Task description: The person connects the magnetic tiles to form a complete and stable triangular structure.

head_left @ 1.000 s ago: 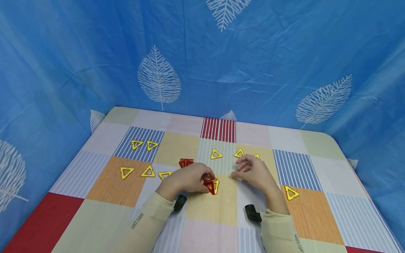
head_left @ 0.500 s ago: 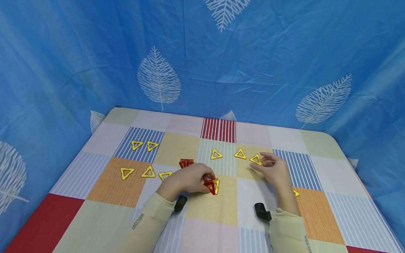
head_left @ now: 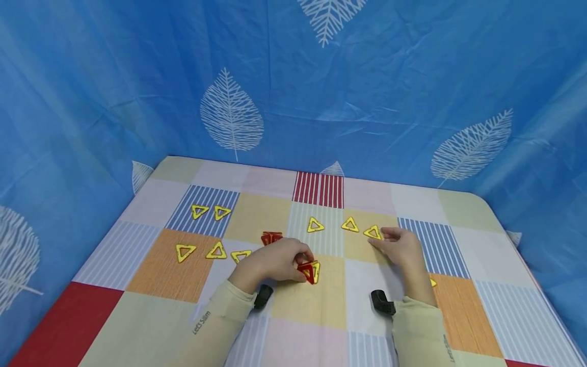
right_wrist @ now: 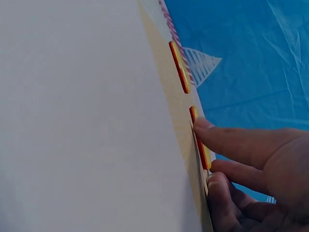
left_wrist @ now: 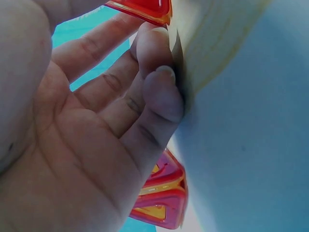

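Observation:
In the head view my left hand point(head_left: 277, 260) holds a small joined piece of red and yellow triangular magnetic tiles point(head_left: 308, 272) near the table's middle. The left wrist view shows a red tile edge point(left_wrist: 149, 9) by my thumb; my other fingers are curled. My right hand point(head_left: 403, 250) is at a flat yellow triangular tile point(head_left: 369, 229), the rightmost of a row. Seen from the right wrist, thumb and finger pinch that tile point(right_wrist: 202, 150) at its edges, and it lies on the cloth. A second red tile piece point(head_left: 271, 237) stands behind my left hand, partly hidden.
Yellow triangular tiles lie flat at the left point(head_left: 185, 252), at the back left point(head_left: 199, 211) and in the back row point(head_left: 350, 224). One more tile point(head_left: 433, 283) is mostly hidden by my right forearm. A blue curtain point(head_left: 348, 102) closes off the table's back edge.
My right hand has moved right and slightly back, from in front of the back row to its rightmost yellow tile, and its fingers have closed in. My left hand has stayed in place.

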`<action>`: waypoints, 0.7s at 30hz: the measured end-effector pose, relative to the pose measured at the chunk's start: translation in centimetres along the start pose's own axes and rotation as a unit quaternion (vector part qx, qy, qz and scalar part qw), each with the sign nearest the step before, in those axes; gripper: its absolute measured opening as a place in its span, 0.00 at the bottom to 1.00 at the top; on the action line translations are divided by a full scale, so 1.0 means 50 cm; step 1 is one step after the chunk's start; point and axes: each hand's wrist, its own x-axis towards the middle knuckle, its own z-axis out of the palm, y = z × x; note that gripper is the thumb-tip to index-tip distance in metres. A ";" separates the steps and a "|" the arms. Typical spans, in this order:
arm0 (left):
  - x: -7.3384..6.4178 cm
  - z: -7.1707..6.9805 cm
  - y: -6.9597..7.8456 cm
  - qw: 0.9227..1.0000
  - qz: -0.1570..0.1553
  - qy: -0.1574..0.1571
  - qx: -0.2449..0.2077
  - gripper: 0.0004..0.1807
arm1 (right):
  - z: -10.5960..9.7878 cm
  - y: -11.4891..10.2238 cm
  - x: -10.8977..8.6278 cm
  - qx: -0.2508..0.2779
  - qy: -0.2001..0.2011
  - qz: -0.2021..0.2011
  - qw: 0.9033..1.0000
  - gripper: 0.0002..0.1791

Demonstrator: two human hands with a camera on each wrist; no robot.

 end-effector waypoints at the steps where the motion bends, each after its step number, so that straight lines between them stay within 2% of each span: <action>1: 0.000 0.000 -0.001 1.000 0.004 0.000 0.001 0.18 | 0.001 0.001 0.000 -0.006 0.002 0.003 1.000 0.32; 7: 0.000 0.000 -0.004 1.000 0.016 0.001 0.007 0.18 | 0.004 0.003 0.000 -0.018 0.013 0.004 1.000 0.29; 21: 0.000 0.003 0.000 1.000 -0.005 0.004 0.008 0.18 | 0.007 0.003 0.001 -0.015 0.024 -0.011 1.000 0.24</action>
